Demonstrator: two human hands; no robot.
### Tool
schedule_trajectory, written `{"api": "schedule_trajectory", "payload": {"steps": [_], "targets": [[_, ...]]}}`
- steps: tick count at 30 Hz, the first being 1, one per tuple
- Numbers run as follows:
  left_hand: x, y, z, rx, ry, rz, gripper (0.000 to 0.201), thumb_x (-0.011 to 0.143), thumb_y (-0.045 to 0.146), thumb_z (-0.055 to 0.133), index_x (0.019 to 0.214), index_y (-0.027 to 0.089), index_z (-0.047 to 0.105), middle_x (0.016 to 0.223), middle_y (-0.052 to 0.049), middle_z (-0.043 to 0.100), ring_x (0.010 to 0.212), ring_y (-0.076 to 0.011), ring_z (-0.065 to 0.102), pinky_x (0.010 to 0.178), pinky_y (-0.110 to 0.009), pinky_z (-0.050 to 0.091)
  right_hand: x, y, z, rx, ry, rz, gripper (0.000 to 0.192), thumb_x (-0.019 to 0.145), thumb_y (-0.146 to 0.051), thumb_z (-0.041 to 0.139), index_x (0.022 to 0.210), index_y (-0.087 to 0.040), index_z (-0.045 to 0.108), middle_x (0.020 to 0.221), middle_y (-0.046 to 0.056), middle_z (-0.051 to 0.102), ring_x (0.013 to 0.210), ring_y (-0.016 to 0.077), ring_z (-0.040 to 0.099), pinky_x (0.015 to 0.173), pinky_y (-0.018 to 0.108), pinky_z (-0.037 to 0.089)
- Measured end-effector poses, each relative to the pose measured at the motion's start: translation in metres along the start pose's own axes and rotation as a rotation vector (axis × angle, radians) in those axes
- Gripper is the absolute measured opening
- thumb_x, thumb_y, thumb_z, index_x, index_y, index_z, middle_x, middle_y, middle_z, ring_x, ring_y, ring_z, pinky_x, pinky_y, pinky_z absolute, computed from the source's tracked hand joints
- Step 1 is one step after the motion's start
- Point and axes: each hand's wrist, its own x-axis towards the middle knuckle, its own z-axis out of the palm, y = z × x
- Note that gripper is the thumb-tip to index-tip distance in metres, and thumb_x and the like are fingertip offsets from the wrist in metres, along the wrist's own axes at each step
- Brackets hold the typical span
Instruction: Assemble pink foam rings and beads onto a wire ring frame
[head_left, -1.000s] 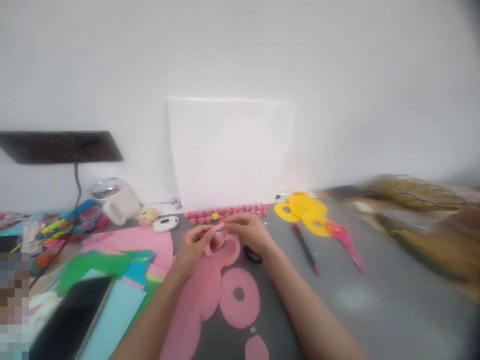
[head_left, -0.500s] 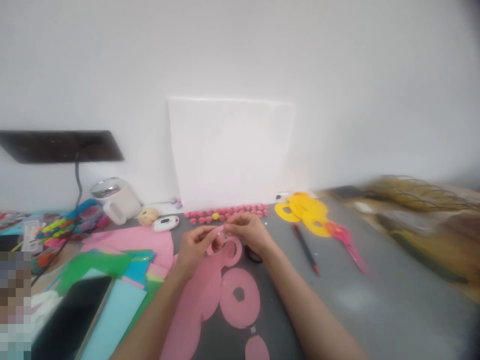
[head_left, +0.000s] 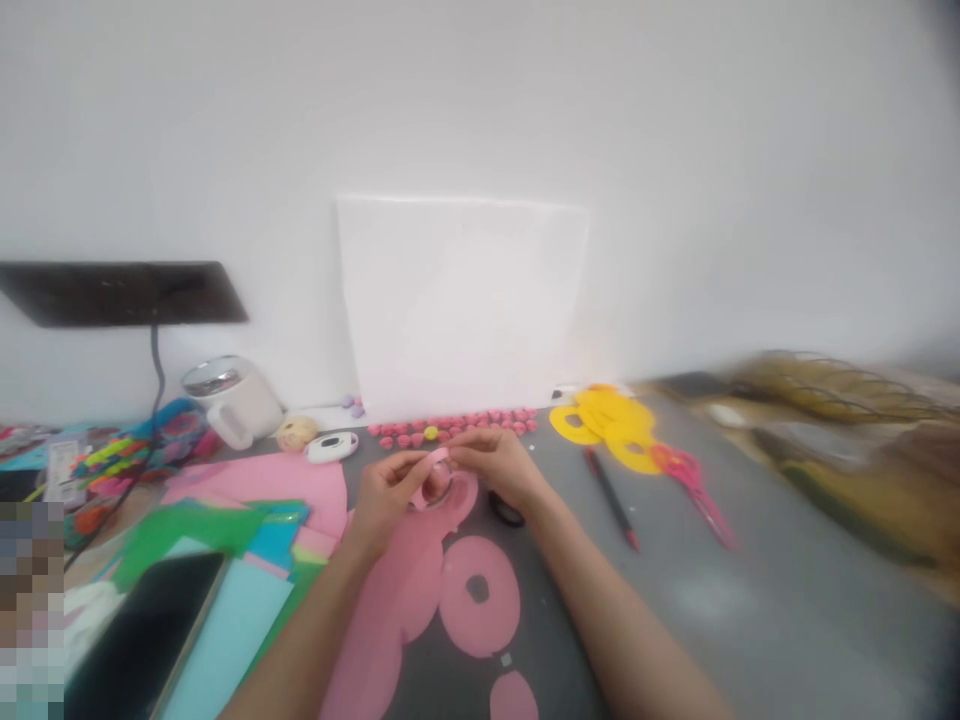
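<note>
Fingers of both hands pinch a pink paper strip (head_left: 437, 462) over cluttered grey table (head_left: 750, 600)

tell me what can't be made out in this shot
Head view only:
- pink paper strip: both hands' fingertips, left hand and right hand, cover most of it; its shape is unclear.
- wire basket: motion blur smears its contents.
- pixelated patch: masks the lower left corner.
- red beads: too small to count.
</note>
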Motion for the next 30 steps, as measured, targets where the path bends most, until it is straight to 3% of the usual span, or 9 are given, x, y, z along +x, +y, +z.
{"api": "schedule_trajectory", "payload": {"steps": [19,30], "targets": [[-0.001,0.001,0.001,0.017,-0.022,0.012,0.023,0.073,0.037,0.063,0.071,0.015,0.066,0.056,-0.001,0.059,0.054,-0.0134,0.054,0.054,-0.026,0.046,-0.002,-0.006,0.003,-0.034,0.057,0.011,0.019,0.054,-0.028,0.078,0.062,-0.016,0.067,0.057,0.000,0.064,0.056,0.0124,0.058,0.059,0.027,0.047],[0.001,-0.005,-0.001,-0.005,0.023,-0.006,0.023,0.072,0.037,0.065,0.073,0.014,0.066,0.057,-0.002,0.060,0.054,-0.0136,0.054,0.053,-0.025,0.046,-0.002,-0.004,0.000,-0.051,0.009,-0.013,0.019,0.060,-0.027,0.074,0.075,-0.016,0.071,0.070,0.003,0.070,0.067,0.0152,0.063,0.067,0.029,0.048]]}}
